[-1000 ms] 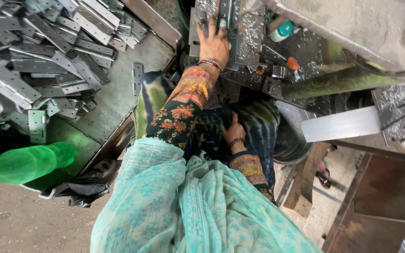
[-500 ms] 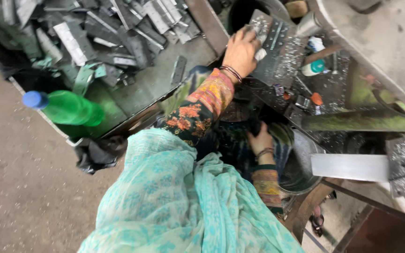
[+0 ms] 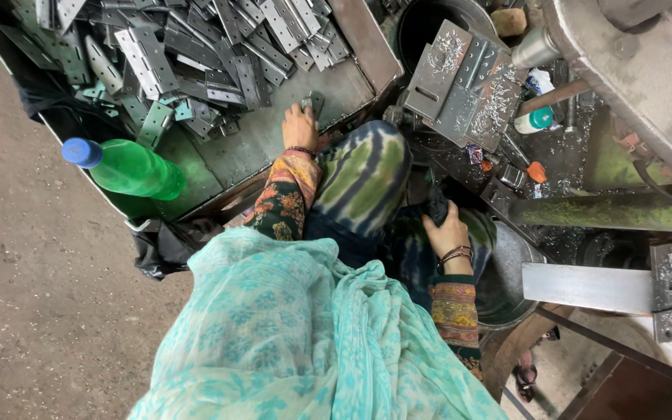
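My left hand (image 3: 300, 126) reaches down onto the metal tray (image 3: 274, 148) and closes on a small grey metal bracket (image 3: 313, 103) at the near edge of the bracket pile (image 3: 196, 54). My right hand (image 3: 446, 231) rests low by my knee and grips a dark handle (image 3: 435, 204). Both wrists wear bangles and patterned sleeves. A teal scarf (image 3: 297, 342) covers my front.
A green plastic bottle (image 3: 130, 169) with a blue cap lies at the tray's left edge. Punched plates (image 3: 460, 78) covered in metal shavings sit on the machine bed, with a small white bottle (image 3: 533, 120) beside them. A steel bowl (image 3: 507, 272) stands at right.
My left hand left the punched plates on the machine and swung left down to the bracket tray. The view turned left. My right hand stayed low.
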